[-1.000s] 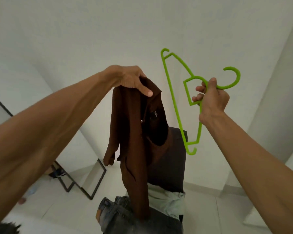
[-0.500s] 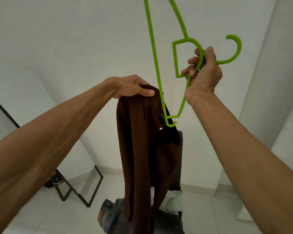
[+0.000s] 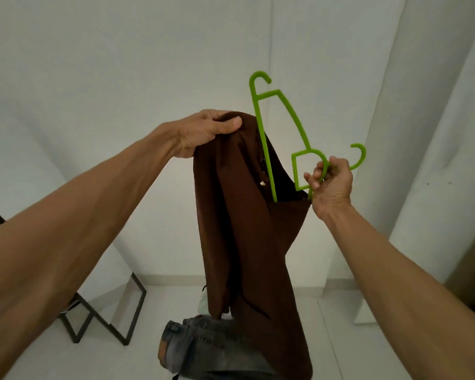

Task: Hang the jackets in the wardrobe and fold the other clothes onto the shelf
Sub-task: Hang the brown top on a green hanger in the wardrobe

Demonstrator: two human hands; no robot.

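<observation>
— Left hand [image 3: 203, 134] pinches the brown jacket [image 3: 247, 229] up high, centre scene, hanging long and limp!
— Right hand [image 3: 331, 185] grips the green hanger [image 3: 265, 149], one end inside the jacket's neck opening.

Right hand [image 3: 331, 185] lowered the green hanger [image 3: 280, 138]; its lower end now sits inside the brown jacket [image 3: 247, 229] opening, previously outside.
</observation>
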